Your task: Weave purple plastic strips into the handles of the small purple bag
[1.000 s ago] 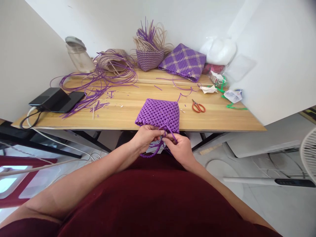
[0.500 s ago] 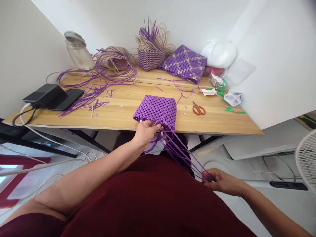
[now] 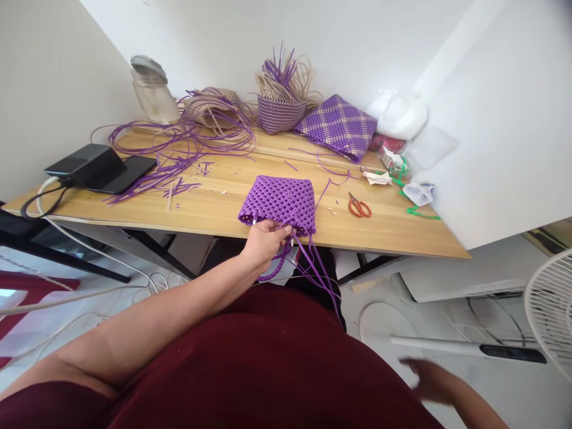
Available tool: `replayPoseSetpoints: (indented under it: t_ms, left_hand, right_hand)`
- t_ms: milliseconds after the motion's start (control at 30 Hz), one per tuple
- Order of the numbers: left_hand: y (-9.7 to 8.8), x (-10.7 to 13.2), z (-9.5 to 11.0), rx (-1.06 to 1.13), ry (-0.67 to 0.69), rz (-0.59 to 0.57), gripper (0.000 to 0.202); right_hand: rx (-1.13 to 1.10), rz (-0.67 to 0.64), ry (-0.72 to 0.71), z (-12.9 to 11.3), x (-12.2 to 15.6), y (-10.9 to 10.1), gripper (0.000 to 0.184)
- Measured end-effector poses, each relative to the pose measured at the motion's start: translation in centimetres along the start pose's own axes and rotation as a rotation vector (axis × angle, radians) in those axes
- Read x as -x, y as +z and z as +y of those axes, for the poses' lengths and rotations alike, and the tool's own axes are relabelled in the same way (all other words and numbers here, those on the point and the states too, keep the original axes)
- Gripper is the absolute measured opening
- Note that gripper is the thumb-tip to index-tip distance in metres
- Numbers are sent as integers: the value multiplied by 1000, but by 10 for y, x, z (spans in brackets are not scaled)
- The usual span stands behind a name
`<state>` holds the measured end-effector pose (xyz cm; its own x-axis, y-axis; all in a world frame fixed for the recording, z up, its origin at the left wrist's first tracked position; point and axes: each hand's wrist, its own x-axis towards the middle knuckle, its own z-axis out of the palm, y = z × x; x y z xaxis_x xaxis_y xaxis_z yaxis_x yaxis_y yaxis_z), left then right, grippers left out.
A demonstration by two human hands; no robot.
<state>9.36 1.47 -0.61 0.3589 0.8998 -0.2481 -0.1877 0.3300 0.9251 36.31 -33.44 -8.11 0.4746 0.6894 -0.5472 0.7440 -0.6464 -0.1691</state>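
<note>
A small purple woven bag (image 3: 281, 199) lies on its side at the table's front edge, its rim facing me. My left hand (image 3: 264, 241) pinches that rim between thumb and fingers. A braided purple handle (image 3: 274, 271) loops below the hand. Loose purple strips (image 3: 318, 268) hang from the rim over my lap. Out to the lower right, my right hand (image 3: 431, 381) is blurred by motion, its fingers apart and no strip visible in it.
On the wooden table (image 3: 214, 208) lie red-handled scissors (image 3: 358, 205), a heap of purple strips (image 3: 179, 143) and a black device (image 3: 84, 164). Behind are a half-woven basket (image 3: 281, 113), a checked purple bag (image 3: 342, 128) and a jar (image 3: 154, 92). A white fan (image 3: 552, 310) stands right.
My right hand has let go of the purple strips and swung down to the right. The strips, stretched taut before, now hang loose. My left hand keeps its pinch on the bag.
</note>
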Motion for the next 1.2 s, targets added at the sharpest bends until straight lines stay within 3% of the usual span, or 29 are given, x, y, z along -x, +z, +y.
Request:
replayPoseSetpoints:
  t_ms: [67,133,200,267,333,533,700,800,933,1067,1200]
  left_hand:
    - [0,2,-3,-15,-5,-7,11]
    - [0,4,-4,-25,-7,-17,13]
    - [-1,7,-5,-29,-7,-23,16]
    - [-2,9,-3,-24,-7,-25,18]
    - [-3,11,0,-12,-16,-20,18]
    - [-7,14,1,-3,-50,-38,15]
    - [-6,16,3,-73,-136,-97,15]
    - [-7,19,8,-105,-163,-123,16]
    - [-9,22,12,-148,-145,-144,13]
    - [-10,24,13,-179,-139,-158,10]
    - [-11,25,12,-197,-144,-169,26]
  right_hand:
    - [-114,100,-103,-62,-12,-35,45]
    - [-383,224,-327,-137,-13,-70,36]
    - [-599,250,-554,-207,-11,-92,36]
    - [-655,344,-669,-258,-14,-97,37]
    - [-664,393,-715,-285,-23,-89,39]
    - [-882,393,-586,-293,-52,-65,20]
    - [-1167,236,-486,-297,-54,-63,31]
    - [-1222,200,-483,-299,-55,-60,38]
    - [-1345,172,-542,-300,-59,-54,28]
    - [-1164,236,-629,-298,-61,-54,18]
    - [-890,331,-543,-295,-59,-57,19]
